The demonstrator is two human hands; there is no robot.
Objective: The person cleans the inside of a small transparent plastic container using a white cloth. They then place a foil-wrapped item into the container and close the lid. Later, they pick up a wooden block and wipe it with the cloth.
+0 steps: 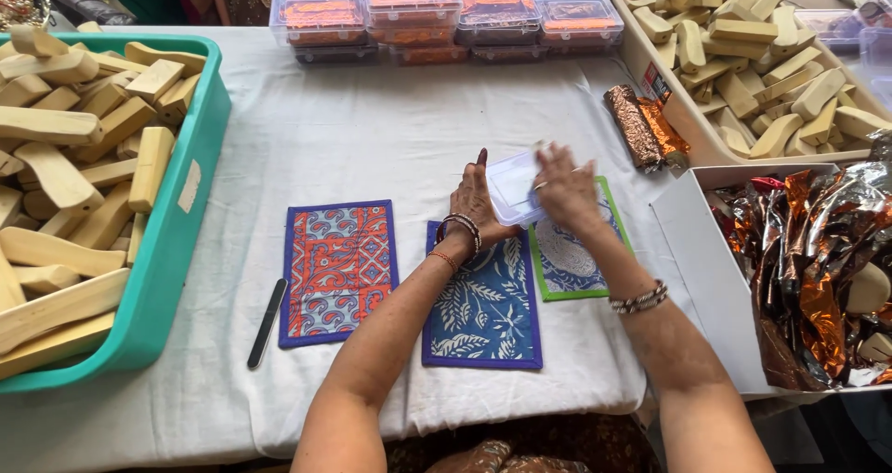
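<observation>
We've got the clear box between both hands above the mats: left hand gripping its left edge, right hand gripping the right. Nail file on the counter.

Clear glossy plastic box, matt printed cloth mats, crinkled shiny foil.

Soft, even daylight fills the scene, bright enough to show every colour, and the white tablecloth carries only faint, diffuse shadows beneath the forearms. Glare flashes off the crinkled orange foil at the near right and off the clear lids of the plastic boxes at the far edge. The right hand is slightly motion-blurred, and the wide lens bends the green bin at the left edge.
</observation>
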